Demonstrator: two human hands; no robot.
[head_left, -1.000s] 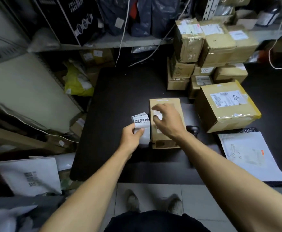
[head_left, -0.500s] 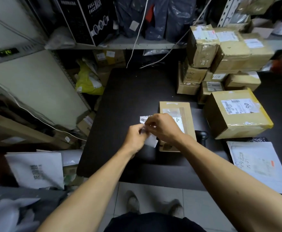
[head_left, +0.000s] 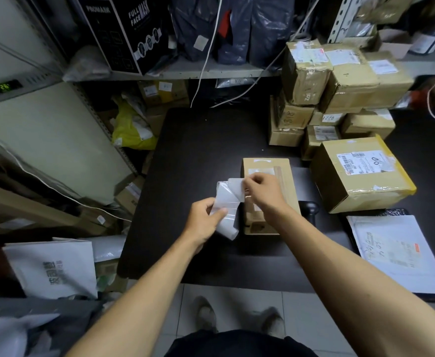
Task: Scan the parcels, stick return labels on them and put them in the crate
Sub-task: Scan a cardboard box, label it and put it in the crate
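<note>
Both hands work a label strip point(head_left: 226, 202) just left of a small parcel point(head_left: 268, 176) on the black worktop point(head_left: 198, 140): left hand point(head_left: 203, 219) grips its backing, right hand point(head_left: 261, 190) pinches the upper corner. Boxes point(head_left: 340, 99) crowd the worktop's far right; cluttered shelves point(head_left: 185, 72) stand behind.

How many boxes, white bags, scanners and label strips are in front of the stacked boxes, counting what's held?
Boxes: 2, small box, large box
White bags: 1
Scanners: 1
Label strips: 1, held by left hand and right hand
Total: 5
</note>
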